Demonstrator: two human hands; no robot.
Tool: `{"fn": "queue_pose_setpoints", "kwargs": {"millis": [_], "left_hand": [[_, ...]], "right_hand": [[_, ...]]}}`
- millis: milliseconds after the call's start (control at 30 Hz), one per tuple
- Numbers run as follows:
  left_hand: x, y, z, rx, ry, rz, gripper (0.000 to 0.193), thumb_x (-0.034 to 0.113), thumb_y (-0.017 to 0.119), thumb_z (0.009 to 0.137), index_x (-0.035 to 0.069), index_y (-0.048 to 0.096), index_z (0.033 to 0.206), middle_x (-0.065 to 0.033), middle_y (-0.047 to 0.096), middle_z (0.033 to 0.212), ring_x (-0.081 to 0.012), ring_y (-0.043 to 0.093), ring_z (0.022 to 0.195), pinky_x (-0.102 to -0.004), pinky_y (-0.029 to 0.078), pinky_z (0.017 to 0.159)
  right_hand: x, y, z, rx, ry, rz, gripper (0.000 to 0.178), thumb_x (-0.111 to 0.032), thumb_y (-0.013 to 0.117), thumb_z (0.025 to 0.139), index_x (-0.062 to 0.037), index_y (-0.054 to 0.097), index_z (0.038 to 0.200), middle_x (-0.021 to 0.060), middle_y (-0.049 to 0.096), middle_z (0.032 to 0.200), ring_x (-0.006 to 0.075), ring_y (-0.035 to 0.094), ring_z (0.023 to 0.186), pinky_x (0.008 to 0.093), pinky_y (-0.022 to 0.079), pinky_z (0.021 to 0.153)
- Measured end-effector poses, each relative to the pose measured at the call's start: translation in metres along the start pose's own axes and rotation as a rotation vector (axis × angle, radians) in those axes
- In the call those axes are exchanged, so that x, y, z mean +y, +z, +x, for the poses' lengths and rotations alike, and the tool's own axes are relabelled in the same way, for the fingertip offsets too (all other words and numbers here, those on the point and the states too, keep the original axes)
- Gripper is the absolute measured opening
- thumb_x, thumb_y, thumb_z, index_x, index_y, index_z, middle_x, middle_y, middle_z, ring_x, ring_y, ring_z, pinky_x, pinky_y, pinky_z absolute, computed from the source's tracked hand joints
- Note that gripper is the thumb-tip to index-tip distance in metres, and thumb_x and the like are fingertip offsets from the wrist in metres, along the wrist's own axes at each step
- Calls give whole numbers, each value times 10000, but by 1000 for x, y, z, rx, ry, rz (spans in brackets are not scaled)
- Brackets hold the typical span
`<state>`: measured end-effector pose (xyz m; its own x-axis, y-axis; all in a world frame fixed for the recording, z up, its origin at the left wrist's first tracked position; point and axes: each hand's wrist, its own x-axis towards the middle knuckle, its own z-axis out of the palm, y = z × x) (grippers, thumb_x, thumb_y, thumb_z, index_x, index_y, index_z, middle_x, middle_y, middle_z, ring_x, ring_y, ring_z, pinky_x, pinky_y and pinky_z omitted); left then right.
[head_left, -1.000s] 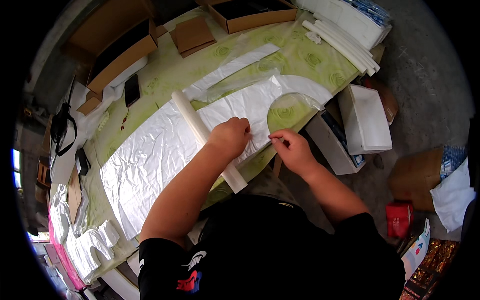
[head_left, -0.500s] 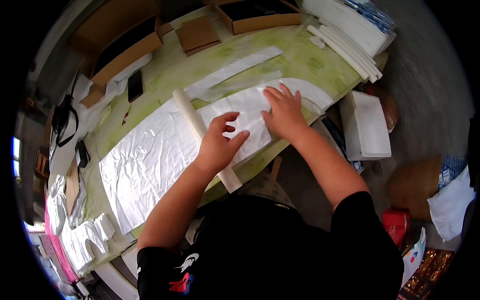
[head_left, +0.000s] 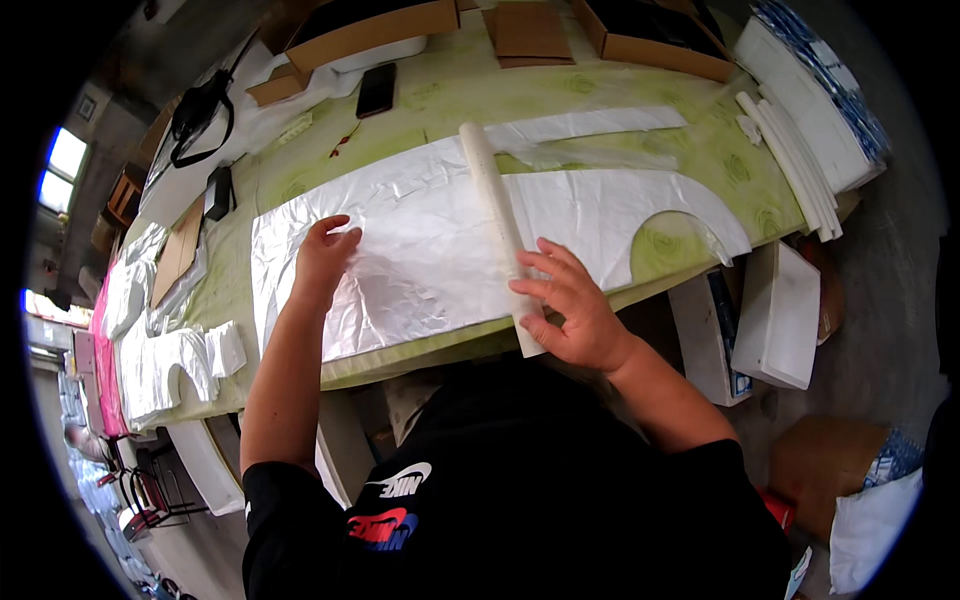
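Observation:
A shiny white plastic sheet point(head_left: 400, 255) with a curved cut-out at its right end lies creased on the table. A slim off-white tube or roll point(head_left: 490, 195) rests across it, its near end at the table's front edge. My right hand point(head_left: 580, 315) is at that near end, fingers spread, fingertips and thumb against the roll's right side without wrapping round it. Over the sheet's left part is my left hand point(head_left: 322, 262), fingers bent with a small gap to the thumb and nothing visible between them. Whether it touches the sheet I cannot tell.
A green-patterned cloth covers the table point(head_left: 420, 105). Cardboard boxes point(head_left: 375, 30) and a black phone point(head_left: 376, 91) are at the back. White tubes point(head_left: 800, 165) lie at the far right. A black strapped bag point(head_left: 203, 115) and folded white plastic pieces point(head_left: 170, 375) are on the left.
The view has swung left. My left hand has moved from beside the roll to the sheet's left part. My right hand has come from the sheet's right part to the roll's near end.

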<state>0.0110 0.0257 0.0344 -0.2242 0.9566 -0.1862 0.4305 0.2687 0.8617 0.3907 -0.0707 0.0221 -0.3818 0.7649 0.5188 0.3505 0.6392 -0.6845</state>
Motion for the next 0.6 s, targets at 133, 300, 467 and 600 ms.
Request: {"fn": "queue_pose_setpoints", "kwargs": {"millis": [133, 300, 467, 600], "left_hand": [[-34, 14, 0, 491, 577, 496, 505, 122, 776, 854, 78, 614, 1330, -105, 671, 1183, -300, 610, 1117, -405, 481, 988], [11, 96, -50, 60, 836, 172, 508, -2, 738, 813, 62, 615, 1302, -158, 634, 1263, -365, 572, 1192, -412, 450, 1054], [15, 126, -72, -124, 675, 622, 762, 194, 707, 855, 97, 409, 1549, -129, 518, 1490, -409, 364, 1450, -624, 212, 1209], [21, 108, -64, -187, 673, 559, 703, 168, 680, 867, 112, 447, 1528, -120, 496, 1510, -403, 361, 1451, -641, 218, 1199]], "right_hand": [[-4, 17, 1, -133, 37, 42, 405, -115, 783, 771, -103, 716, 1170, 131, 563, 1439, 431, 408, 1416, 500, 400, 1150], [-7, 34, -2, -112, -6, 1, 385, -112, 776, 767, -108, 717, 1147, 133, 565, 1427, 440, 405, 1412, 512, 387, 1159], [-18, 40, 8, -210, -9, 15, 376, -116, 776, 771, -103, 725, 1143, 106, 567, 1427, 439, 384, 1430, 509, 369, 1169], [-22, 43, 15, -243, -66, 4, 343, -100, 757, 780, -95, 720, 1121, 110, 611, 1338, 410, 433, 1397, 509, 383, 1153]]}}
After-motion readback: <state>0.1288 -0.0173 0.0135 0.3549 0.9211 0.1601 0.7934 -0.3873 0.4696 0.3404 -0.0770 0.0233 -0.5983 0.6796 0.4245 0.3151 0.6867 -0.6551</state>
